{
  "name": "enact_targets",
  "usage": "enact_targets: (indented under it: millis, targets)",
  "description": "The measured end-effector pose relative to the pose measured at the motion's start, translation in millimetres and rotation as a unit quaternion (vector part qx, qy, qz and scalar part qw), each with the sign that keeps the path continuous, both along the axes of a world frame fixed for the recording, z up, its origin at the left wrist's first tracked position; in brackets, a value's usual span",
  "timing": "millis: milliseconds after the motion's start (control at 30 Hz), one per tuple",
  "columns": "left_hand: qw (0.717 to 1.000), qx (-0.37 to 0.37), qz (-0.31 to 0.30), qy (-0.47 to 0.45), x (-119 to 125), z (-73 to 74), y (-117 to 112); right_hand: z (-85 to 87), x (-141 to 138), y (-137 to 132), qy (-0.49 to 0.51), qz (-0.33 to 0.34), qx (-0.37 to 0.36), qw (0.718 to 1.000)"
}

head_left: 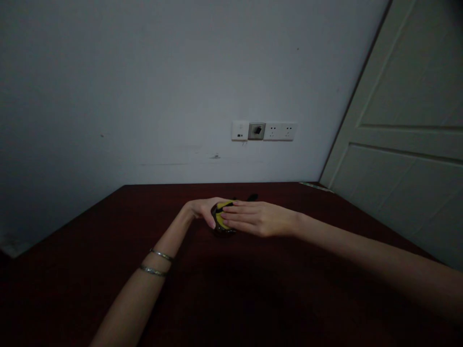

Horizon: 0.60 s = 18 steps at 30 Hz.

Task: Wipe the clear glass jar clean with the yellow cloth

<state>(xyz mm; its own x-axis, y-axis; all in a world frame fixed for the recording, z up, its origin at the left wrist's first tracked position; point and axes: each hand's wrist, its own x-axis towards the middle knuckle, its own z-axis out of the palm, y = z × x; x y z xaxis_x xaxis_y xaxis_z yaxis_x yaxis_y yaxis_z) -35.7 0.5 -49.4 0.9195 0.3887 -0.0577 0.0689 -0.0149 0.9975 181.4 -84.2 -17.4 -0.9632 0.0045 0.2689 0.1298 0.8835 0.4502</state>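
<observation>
Over the dark red tabletop [144, 217], near the middle, is a small rounded thing, yellow-green and black [219, 218], with a shiny dark edge; its kind is not clear in the dim light. My left hand [204, 208] grips it from the left, thumb at the near side, the other fingers mostly hidden behind it. Across its right side and top lie the straight fingers of my right hand [255, 218], which cover much of it. The right thumb is out of sight. Just behind the right hand a small dark thing [252, 197] shows.
A pale wall [162, 96] rises behind the table, with a row of sockets [280, 131] and a dark plug-like piece [257, 130]. On the right stands a panelled door [405, 140]. A thin pale strip [316, 187] lies at the far right table edge.
</observation>
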Motion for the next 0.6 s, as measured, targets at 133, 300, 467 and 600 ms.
enact_targets:
  millis: [133, 300, 467, 600]
  targets:
    - [0.992, 0.036, -0.064, 0.101, 0.2, 2.9, -3.2, -0.3, -8.7, -2.1, -0.061, 0.038, 0.008, 0.997]
    - [0.977, 0.12, -0.101, 0.144, 5.4, 10.4, -7.4, -4.2, -10.5, 1.6, -0.116, 0.007, 0.011, 0.993]
    - [0.975, 0.15, -0.094, 0.135, 9.0, 16.6, -11.3, -13.3, -6.6, 1.0, -0.098, -0.031, 0.021, 0.995]
    - [0.977, 0.186, -0.031, 0.1, 8.0, 14.6, -6.3, -18.0, -4.5, 0.1, -0.079, -0.117, 0.01, 0.99]
